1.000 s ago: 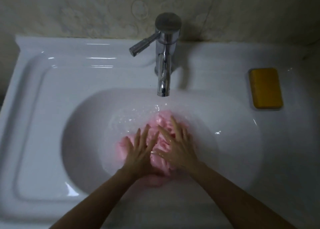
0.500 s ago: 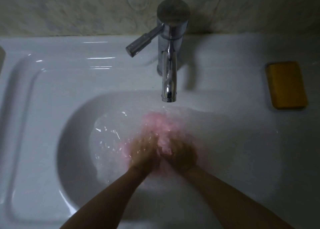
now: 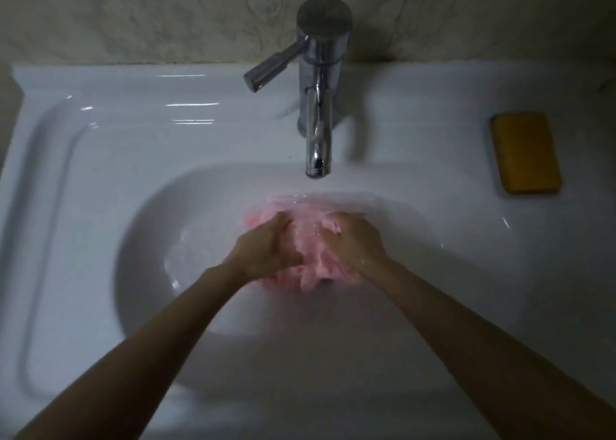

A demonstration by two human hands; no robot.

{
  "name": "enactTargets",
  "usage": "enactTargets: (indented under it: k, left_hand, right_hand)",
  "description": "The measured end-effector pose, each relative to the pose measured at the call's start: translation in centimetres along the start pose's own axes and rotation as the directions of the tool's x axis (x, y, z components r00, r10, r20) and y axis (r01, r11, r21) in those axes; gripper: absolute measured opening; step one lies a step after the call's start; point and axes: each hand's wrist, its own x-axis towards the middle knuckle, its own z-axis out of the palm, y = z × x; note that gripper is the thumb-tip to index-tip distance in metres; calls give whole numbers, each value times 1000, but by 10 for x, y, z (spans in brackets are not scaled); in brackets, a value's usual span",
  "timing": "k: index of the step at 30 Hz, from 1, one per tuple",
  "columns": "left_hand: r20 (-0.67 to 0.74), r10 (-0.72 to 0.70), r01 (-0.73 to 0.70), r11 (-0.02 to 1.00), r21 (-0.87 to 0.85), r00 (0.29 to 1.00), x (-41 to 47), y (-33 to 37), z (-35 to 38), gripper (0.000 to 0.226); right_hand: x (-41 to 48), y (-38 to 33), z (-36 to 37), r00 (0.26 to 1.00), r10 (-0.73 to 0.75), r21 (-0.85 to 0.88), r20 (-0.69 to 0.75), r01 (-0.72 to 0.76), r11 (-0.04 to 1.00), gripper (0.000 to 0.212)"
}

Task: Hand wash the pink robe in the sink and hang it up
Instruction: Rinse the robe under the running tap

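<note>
Pink robe [image 3: 310, 251]: I see it bunched into a wet wad in the basin, near the middle of my view. It lies at 6 o'clock from the spout. A few loose folds spill out toward 6 o'clock between the wrists.
Sink [image 3: 100, 179]: white and glossy, filling most of my view. The round basin sits in the middle, and a raised rim runs down the 9 o'clock side.
Water [image 3: 200, 249]: shallow in the basin, with glints at 9 o'clock from the robe. I cannot tell whether the tap is running.
Left hand [image 3: 266, 251]: it comes in from 7 o'clock and rests on the 9 o'clock side of the wad.
Left fingers [image 3: 281, 224]: curled into the cloth and clenched on the robe, with the thumb pressed into the folds on the near side.
Right hand [image 3: 355, 241]: it comes in from 5 o'clock and sits on the 3 o'clock side of the wad, knuckles up.
Right fingers [image 3: 333, 228]: bent and dug into the pink cloth, grasping it. The tips are hidden in the folds.
Hands together: close to each other, with a strip of robe showing between them.
Tap [image 3: 318, 113]: chrome, upright at 12 o'clock. Its lever points toward 9 o'clock, and the spout reaches over the basin's far edge.
Yellow block [image 3: 525, 153]: it lies flat on the sink's rim at 2 o'clock, well apart from the hands. I cannot tell whether it is soap or a sponge.
Wall [image 3: 166, 16]: pale and patterned, behind the tap.
</note>
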Motion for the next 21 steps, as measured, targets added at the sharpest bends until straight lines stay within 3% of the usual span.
enactTargets:
  k: [1, 3, 6, 8, 10, 12, 17, 19, 21]
  left_hand:
    - [-43, 35, -38, 996, -76, 998, -11, -2, -7, 88]
    - [-143, 96, -101, 994, -33, 985, -30, -5, -15, 96]
    - [-234, 193, -95, 922, 374, 953, -33, -13, 1, 119]
    - [-189, 238, -103, 839, 534, 953, -23, -16, 25, 135]
    - [-130, 216, -119, 847, 519, 968, -12, -22, 48, 141]
    - [-89, 192, -123, 858, 499, 977, -10, -25, 67, 130]
    - [-209, 153, -41, 886, 462, 966, -14, -35, 97, 81]
    - [-262, 164, -17, 875, 484, 951, -9, -38, 101, 81]
    - [-316, 186, -17, 883, 469, 930, -1, -40, 106, 63]
  right_hand:
    - [-14, -1, -9, 997, -75, 27, -31, 75, 997, 32]
    - [-38, 5, -19, 984, -168, 91, -52, 172, 981, 52]
    - [-50, 17, -14, 978, -196, 80, -67, 201, 976, 81]
    - [-45, 26, 0, 977, -211, -59, -2, 211, 976, 103]
    - [-35, 34, 22, 952, -304, -278, 26, 299, 913, 106]
    - [-29, 40, 43, 944, -328, -385, 31, 314, 868, 98]
    - [-25, 46, 72, 939, -338, -364, -60, 294, 884, 80]
    - [-21, 49, 81, 919, -362, -344, -158, 292, 892, 77]
    - [-14, 47, 85, 885, -391, -331, -252, 301, 894, 64]
